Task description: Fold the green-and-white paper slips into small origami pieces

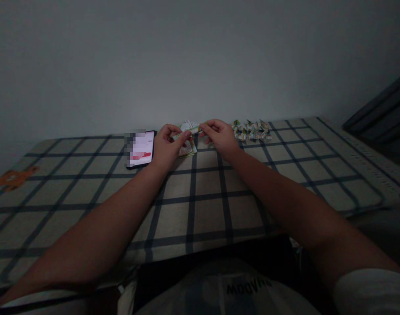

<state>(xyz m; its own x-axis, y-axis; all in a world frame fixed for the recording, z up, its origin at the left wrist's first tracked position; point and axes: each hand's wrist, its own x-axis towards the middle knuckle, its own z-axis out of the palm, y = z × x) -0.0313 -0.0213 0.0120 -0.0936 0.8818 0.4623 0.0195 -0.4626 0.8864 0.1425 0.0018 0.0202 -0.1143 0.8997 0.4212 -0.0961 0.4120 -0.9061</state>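
Between my hands I hold a narrow folded strip of printed paper (195, 130), white with green and yellow. My left hand (168, 142) pinches its left end between thumb and fingers. At the other end, the thumb and forefinger of my right hand (220, 138) grip it. Beneath and behind the strip lies a small pile of printed papers (187, 151), partly covered by my left hand. Just right of my right hand sits a cluster of several small folded paper pieces (252, 131) with pointed corners.
A phone (140, 148) with a lit screen lies left of my left hand. The table has a checked cloth (206, 214) and backs onto a grey wall (200, 61). An orange flat item (14, 178) rests at the far left. Dark ridged fabric (383, 105) stands at the right.
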